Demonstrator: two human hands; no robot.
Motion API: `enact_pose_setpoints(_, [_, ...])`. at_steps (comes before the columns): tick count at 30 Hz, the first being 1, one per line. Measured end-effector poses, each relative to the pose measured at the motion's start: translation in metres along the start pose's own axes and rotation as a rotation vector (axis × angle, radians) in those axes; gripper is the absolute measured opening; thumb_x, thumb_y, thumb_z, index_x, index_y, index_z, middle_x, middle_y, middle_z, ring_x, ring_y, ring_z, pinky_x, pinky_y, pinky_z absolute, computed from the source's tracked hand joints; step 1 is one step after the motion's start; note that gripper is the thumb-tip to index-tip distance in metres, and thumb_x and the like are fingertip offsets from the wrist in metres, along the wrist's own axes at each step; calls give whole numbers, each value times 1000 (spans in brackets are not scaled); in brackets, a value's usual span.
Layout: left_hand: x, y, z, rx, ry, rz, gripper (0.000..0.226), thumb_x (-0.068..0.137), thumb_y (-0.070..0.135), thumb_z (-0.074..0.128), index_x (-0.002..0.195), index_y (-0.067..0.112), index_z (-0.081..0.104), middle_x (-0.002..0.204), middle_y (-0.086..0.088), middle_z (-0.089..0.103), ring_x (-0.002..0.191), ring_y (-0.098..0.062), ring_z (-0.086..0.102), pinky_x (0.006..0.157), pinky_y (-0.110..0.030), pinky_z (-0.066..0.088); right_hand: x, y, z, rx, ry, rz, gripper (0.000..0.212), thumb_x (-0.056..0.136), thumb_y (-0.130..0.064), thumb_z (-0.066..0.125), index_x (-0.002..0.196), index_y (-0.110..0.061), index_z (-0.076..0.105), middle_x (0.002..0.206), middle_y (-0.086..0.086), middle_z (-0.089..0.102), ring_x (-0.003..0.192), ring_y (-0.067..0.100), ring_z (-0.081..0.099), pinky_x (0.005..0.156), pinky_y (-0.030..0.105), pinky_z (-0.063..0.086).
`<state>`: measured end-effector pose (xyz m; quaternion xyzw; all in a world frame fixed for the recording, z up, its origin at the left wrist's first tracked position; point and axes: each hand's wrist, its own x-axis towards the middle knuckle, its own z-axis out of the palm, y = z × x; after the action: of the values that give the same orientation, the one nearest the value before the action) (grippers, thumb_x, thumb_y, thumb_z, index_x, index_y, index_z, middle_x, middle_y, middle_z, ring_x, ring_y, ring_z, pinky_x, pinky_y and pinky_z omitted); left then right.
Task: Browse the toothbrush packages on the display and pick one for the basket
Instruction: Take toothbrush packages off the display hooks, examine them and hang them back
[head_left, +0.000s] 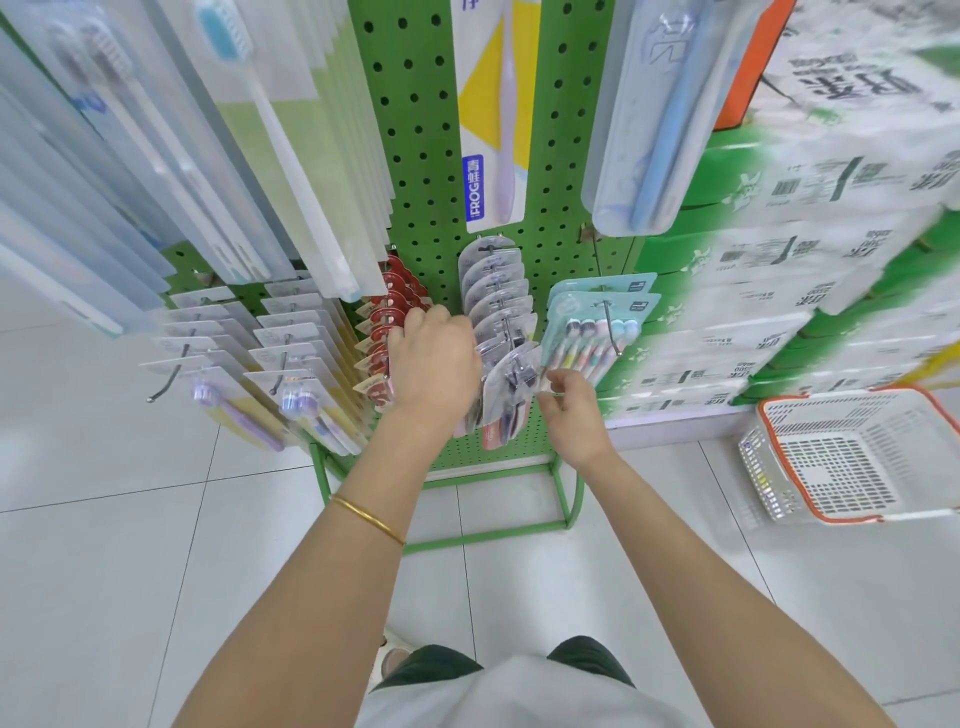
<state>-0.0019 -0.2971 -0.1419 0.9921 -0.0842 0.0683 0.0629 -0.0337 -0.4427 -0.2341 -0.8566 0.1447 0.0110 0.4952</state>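
right hand (571, 415) pinches the front clear package (503, 387), hanging lengthwise downward.

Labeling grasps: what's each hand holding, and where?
Right hand pinches the front clear toothbrush package at its right edge. Left hand: fingers hidden, cannot tell.

You are standing in a shop. A green pegboard rack (415, 156) before you carries rows of matching toothbrush packages (498, 291) hung on metal hooks (612, 332). Wrapped paper-goods packs (779, 249) are stacked high to your right, and a white plastic shopping basket (841, 457) with an orange rim sits on the pale tiled floor (104, 519).
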Motion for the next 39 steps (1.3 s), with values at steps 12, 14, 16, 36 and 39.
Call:
enact_pose_setpoints(12, [-58, 3, -5, 80, 113, -145, 18, 74, 17, 63, 84, 3, 67, 97, -12, 56, 99, -33, 49, 81, -41, 37, -24, 2, 0, 11, -17, 72, 45, 95, -9, 50, 138, 0, 39, 135, 18, 44, 120, 29, 47, 98, 34, 39])
enact_pose_setpoints(14, [-69, 2, -9, 47, 74, -176, 24, 83, 20, 54, 97, 4, 64, 108, -11, 53, 106, -32, 42, 86, -40, 33, -31, 1, -2, 8, -10, 74, 39, 94, -7, 51, 132, 1, 45, 128, 16, 49, 109, 25, 50, 86, 26, 38])
enact_pose_setpoints(16, [-78, -1, -15, -30, 82, -192, 20, 87, 21, 49, 96, 9, 62, 107, -11, 55, 102, -29, 42, 82, -38, 32, -39, -4, -7, 32, -18, 53, 29, 93, -5, 52, 121, -1, 53, 114, 9, 57, 99, 19, 50, 82, 22, 35])
enact_pose_setpoints(36, [-89, 54, -15, -1012, 446, -253, 32, 102, 26, 33, 128, 9, 42, 119, 2, 50, 106, -6, 46, 89, -17, 35, -99, -48, -38, 687, -121, -136, 12, 86, -21, 57, 84, -13, 65, 84, 10, 61, 81, 19, 55, 77, 35, 45])
enact_pose_setpoints(39, [-93, 63, -5, -896, 384, -209, 51, 99, 30, 38, 144, 9, 26, 144, -7, 35, 129, -12, 31, 95, -9, 20, -98, -48, -42, 812, -114, -30, 11, 89, -18, 58, 86, -10, 66, 84, 13, 65, 78, 24, 60, 75, 36, 49])
